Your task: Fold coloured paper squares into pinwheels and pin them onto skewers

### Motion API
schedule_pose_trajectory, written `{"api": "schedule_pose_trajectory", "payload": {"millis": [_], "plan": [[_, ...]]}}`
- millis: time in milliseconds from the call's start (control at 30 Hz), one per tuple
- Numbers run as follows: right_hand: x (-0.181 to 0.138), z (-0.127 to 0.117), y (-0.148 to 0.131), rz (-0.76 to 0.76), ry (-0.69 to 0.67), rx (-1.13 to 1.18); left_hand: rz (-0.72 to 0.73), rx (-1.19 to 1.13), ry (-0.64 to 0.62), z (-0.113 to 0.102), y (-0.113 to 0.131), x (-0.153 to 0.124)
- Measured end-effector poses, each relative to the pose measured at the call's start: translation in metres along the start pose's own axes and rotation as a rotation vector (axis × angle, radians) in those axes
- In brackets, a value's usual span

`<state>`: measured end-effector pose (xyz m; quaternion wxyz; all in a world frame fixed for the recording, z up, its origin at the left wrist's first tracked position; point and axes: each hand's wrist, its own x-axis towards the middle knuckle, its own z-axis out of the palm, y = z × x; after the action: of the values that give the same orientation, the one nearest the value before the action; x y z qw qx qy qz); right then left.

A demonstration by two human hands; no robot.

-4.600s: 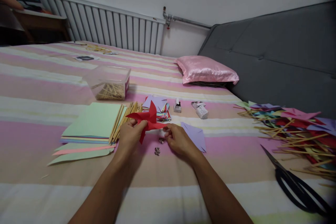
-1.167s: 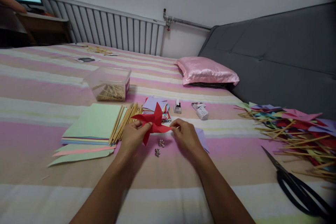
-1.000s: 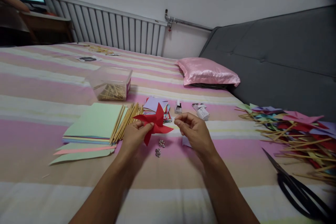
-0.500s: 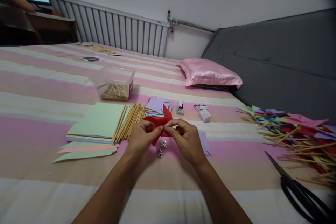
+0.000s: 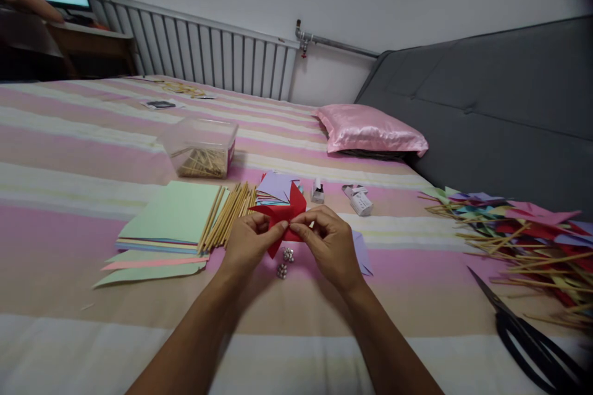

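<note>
Both my hands meet over a red paper pinwheel held just above the striped bedspread. My left hand grips its left side with closed fingers. My right hand pinches at the pinwheel's middle with thumb and forefinger; whether something small sits in that pinch is hidden. Two small silvery beads lie on the bedspread right under the pinwheel. A bundle of wooden sticks lies just left of my left hand. A lilac paper piece pokes out from under my right hand.
A stack of coloured paper sheets lies at the left, a clear box with sticks behind it. Cut paper squares, two small white items, a pink pillow, finished pinwheels and black scissors lie right. Another person's arm shows top left.
My right hand, lifted apart from the pinwheel a second ago, has come back to its middle and pinches there. My left hand has kept hold throughout.
</note>
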<state>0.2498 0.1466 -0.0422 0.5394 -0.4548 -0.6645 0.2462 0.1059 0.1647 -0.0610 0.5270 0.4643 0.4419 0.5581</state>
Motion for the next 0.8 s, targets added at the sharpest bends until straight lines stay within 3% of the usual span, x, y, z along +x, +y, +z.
{"api": "schedule_pose_trajectory", "payload": {"millis": [267,433,667,800], "plan": [[0.0,0.0,0.0,0.038,-0.026,0.001,0.044,0.081,0.009,-0.001,0.001,0.001],[0.001,0.0,0.004,0.015,0.028,-0.024,0.056,0.083,-0.026,0.004,0.01,-0.002],[0.001,0.002,0.0,0.102,-0.07,0.096,0.046,0.022,-0.026,0.007,0.014,-0.006],[0.0,0.004,0.001,0.121,-0.036,0.163,0.038,0.008,-0.021,0.007,0.014,-0.006]]}}
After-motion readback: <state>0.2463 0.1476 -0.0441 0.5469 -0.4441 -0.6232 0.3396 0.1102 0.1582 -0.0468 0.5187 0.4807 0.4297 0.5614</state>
